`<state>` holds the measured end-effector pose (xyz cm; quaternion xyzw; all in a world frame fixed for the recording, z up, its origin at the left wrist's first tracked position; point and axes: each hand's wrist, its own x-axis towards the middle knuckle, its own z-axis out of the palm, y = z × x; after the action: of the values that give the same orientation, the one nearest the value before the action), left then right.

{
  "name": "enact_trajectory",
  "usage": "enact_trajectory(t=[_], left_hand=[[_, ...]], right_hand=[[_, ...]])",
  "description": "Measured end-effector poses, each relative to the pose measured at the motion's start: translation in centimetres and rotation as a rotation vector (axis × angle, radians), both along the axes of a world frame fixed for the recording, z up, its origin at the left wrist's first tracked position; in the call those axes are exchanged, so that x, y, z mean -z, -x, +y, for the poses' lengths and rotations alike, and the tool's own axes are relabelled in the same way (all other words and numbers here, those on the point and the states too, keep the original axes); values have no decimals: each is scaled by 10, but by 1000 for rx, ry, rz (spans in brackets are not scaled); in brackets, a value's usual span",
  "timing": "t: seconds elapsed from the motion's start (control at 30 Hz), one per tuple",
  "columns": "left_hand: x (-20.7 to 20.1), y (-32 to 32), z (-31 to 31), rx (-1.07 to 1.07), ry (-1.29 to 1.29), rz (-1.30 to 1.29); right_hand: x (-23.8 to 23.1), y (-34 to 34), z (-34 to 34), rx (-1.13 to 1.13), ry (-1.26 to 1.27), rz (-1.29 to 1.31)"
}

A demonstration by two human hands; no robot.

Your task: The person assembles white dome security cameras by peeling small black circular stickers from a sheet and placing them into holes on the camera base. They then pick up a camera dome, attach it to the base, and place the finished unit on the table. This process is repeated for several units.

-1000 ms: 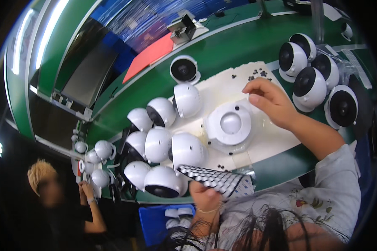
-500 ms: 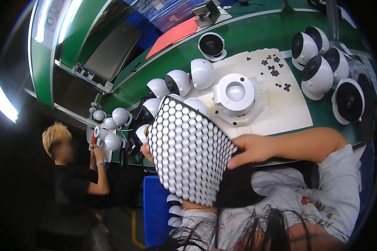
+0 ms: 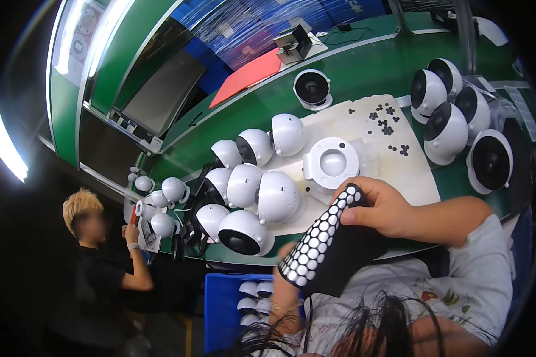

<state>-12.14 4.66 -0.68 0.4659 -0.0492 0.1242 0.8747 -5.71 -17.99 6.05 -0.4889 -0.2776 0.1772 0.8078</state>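
Note:
My right hand [image 3: 378, 205] pinches the upper end of a flexible black sheet of round white pads [image 3: 315, 250], thumb on the dotted face. The sheet is curled, its dotted side turned up and left, its plain black back toward my body. My left hand [image 3: 284, 253] is at the lower left end, blurred and mostly hidden behind the sheet; it appears to hold that end. Just beyond my right hand stands a white ring-shaped piece [image 3: 352, 160] with a round hollow. Small black round pads [image 3: 387, 130] lie scattered on a pale board [image 3: 420, 172].
White ball-shaped cameras [image 3: 278, 196] crowd the bench left of the ring piece; more cameras [image 3: 446, 132] stand at the right. A blue bin [image 3: 217, 315] below holds white round parts. One person [image 3: 110, 268] works at the left. A red sheet [image 3: 244, 77] lies at the back.
The dotted sheet has moved right and curled, from facing me broadly to a narrow strip. My left hand has come right with it. More cameras and the bin's contents are uncovered.

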Motion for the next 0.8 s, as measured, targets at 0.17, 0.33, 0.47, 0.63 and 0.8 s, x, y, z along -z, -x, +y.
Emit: enact_trajectory(t=[0.17, 0.33, 0.47, 0.63, 0.8], left_hand=[[-35, 16, -11, -491, -168, 121], [-20, 5, -44, -177, -341, 168], [-22, -3, -44, -83, -257, 83], [-6, -14, -39, 31, -382, 60], [-6, -24, -35, 77, -359, 107]], right_hand=[[2, 5, 13, 70, 43, 2], [17, -3, 8, 284, 327, -261], [29, -18, 5, 293, 148, -352], [12, -17, -16, 213, 513, -447], [19, -20, -20, 193, 628, -410]])
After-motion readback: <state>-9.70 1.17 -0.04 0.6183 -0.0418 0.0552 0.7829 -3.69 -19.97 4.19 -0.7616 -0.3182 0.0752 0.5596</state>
